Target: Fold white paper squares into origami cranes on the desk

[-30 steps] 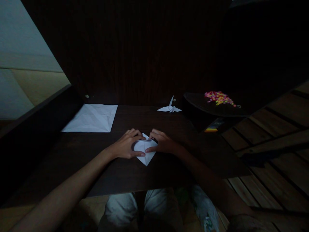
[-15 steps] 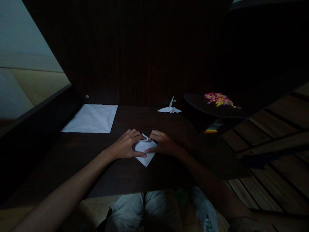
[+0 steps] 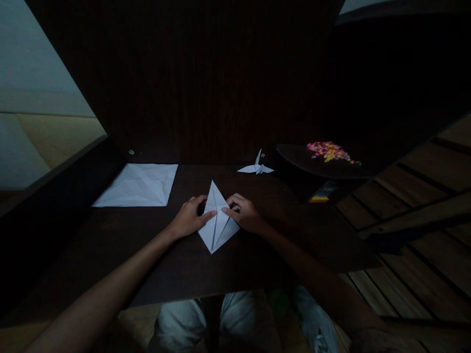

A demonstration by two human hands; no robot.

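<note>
Colourful heap of small pieces (image 3: 328,151) on a dark, round-edged shelf (image 3: 300,158)

The folded paper (image 3: 220,223) is now a taller diamond, its far tip reaching past the left hand (image 3: 187,216) and right hand (image 3: 248,213)

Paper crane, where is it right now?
In the head view, the crane is slightly right of centre at the back of the desk, just left of the shelf, beyond the right hand.
</note>
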